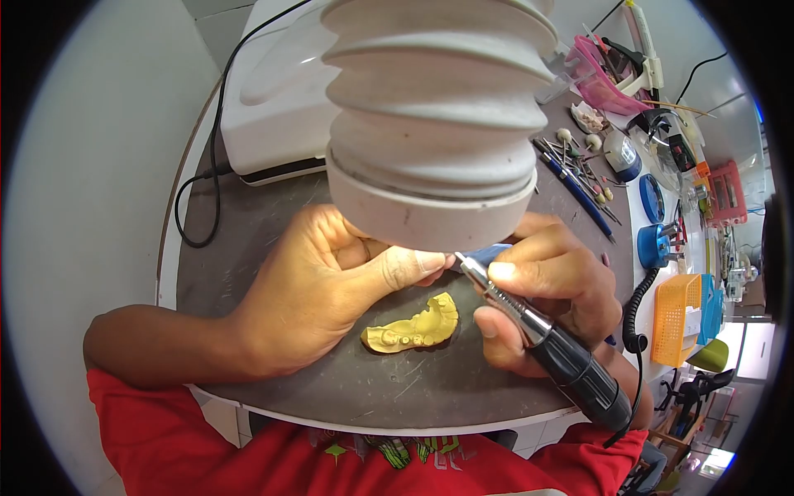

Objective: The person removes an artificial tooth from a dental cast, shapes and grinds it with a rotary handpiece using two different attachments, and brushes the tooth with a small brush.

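Observation:
My right hand (554, 289) grips a rotary handpiece (558, 351) with a black body and a metal nose, its tip pointing up and left. My left hand (331, 285) is closed in a pinch, thumb and fingers together just beside that tip. Whatever it pinches is too small and too covered by the fingers to name. A yellow dental cast (413, 328) of part of a jaw lies on the grey work surface below and between my hands. Behind the handpiece tip, a blue piece (482, 258) shows partly; its kind is unclear.
A white ribbed suction hose (434, 107) hangs over my hands, hiding part of them. At the back left stands a white machine (277, 91) with a black cable. Loose burs (585, 169), a blue pen-like tool (579, 194), a pink basket (602, 78) and an orange basket (676, 321) are on the right.

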A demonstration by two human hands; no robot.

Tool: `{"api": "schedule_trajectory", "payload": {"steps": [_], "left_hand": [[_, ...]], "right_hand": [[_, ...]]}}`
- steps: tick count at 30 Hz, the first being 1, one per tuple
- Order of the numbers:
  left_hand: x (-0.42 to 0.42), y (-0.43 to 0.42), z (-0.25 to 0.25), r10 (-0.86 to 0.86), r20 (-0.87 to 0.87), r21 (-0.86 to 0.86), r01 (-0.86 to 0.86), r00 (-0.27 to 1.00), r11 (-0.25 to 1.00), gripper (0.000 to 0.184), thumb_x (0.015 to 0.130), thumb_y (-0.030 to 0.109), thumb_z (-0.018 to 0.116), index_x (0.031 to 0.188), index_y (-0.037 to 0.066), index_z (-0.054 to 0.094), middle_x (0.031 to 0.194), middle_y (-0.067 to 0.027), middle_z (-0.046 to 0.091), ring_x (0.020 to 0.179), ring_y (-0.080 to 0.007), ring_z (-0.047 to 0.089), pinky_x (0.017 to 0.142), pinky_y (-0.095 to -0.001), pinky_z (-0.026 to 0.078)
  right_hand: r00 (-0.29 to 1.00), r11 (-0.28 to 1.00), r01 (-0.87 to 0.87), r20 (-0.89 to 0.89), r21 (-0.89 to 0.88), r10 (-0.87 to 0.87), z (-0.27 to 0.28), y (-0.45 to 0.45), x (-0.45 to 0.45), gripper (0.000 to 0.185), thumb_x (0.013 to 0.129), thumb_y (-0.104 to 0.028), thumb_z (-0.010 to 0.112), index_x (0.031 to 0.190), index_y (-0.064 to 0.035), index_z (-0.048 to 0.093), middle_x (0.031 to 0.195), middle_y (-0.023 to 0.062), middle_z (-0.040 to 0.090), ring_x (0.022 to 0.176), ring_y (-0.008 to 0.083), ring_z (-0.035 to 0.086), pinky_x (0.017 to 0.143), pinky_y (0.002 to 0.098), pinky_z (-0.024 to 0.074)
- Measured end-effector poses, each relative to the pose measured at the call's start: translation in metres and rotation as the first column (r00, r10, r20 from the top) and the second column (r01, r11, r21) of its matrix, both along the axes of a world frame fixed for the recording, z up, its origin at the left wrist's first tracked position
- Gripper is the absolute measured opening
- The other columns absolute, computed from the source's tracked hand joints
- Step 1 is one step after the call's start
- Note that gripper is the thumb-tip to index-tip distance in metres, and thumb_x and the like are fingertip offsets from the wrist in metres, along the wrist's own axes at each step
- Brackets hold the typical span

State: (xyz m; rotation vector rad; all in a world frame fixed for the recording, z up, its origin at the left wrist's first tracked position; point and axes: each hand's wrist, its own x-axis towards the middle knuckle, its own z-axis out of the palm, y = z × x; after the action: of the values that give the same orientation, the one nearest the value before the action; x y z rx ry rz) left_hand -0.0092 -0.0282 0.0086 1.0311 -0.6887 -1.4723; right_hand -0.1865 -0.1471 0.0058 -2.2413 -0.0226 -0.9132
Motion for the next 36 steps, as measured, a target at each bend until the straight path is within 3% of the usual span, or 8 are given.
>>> {"api": "schedule_trajectory", "payload": {"steps": [15, 18, 33, 36], "left_hand": [[-0.0003, -0.0007, 0.0006, -0.003, 0.002, -0.005, 0.003, 1.000, 1.000, 0.030, 0.091, 0.007, 0.059, 0.118, -0.003, 0.054, 0.106, -0.0090, 0.060, 0.095, -0.0128, 0.057, 0.085, -0.0269, 0.048], [0.0008, -0.0011, 0.0001, -0.026, -0.003, -0.006, 0.025, 1.000, 1.000, 0.029, 0.091, 0.008, 0.058, 0.117, -0.004, 0.054, 0.104, -0.0092, 0.060, 0.094, -0.0130, 0.056, 0.084, -0.0267, 0.047], [-0.0002, -0.0012, -0.0033, -0.029, 0.002, -0.025, 0.029, 1.000, 0.999, 0.028, 0.093, 0.010, 0.056, 0.116, -0.006, 0.054, 0.099, -0.0090, 0.059, 0.090, -0.0129, 0.054, 0.082, -0.0263, 0.046], [-0.0009, -0.0012, -0.0043, -0.026, 0.006, -0.032, 0.026, 1.000, 0.999, 0.029, 0.093, 0.010, 0.056, 0.117, -0.006, 0.054, 0.099, -0.0087, 0.059, 0.091, -0.0129, 0.054, 0.082, -0.0263, 0.046]], "right_hand": [[1.000, 1.000, -0.009, 0.019, -0.028, 0.009, -0.0007, 0.0010, -0.0002, 0.029, 0.080, -0.007, 0.069, 0.102, -0.0020, 0.051, 0.086, 0.0115, 0.058, 0.084, 0.0232, 0.060, 0.077, 0.0338, 0.0477], [0.999, 0.999, 0.035, 0.013, 0.035, -0.035, -0.0017, 0.0017, -0.0017, 0.030, 0.080, -0.008, 0.069, 0.103, -0.0021, 0.050, 0.086, 0.0117, 0.058, 0.083, 0.0236, 0.060, 0.076, 0.0338, 0.0478], [0.999, 0.999, -0.017, 0.034, -0.042, 0.018, -0.0021, -0.0009, 0.0005, 0.031, 0.079, -0.007, 0.070, 0.102, -0.0009, 0.051, 0.084, 0.0123, 0.059, 0.080, 0.0218, 0.059, 0.073, 0.0324, 0.0476], [0.999, 0.999, 0.046, 0.029, -0.011, -0.046, -0.0019, 0.0003, -0.0006, 0.030, 0.079, -0.007, 0.069, 0.101, -0.0006, 0.051, 0.084, 0.0123, 0.059, 0.077, 0.0209, 0.059, 0.073, 0.0322, 0.0474]]}}
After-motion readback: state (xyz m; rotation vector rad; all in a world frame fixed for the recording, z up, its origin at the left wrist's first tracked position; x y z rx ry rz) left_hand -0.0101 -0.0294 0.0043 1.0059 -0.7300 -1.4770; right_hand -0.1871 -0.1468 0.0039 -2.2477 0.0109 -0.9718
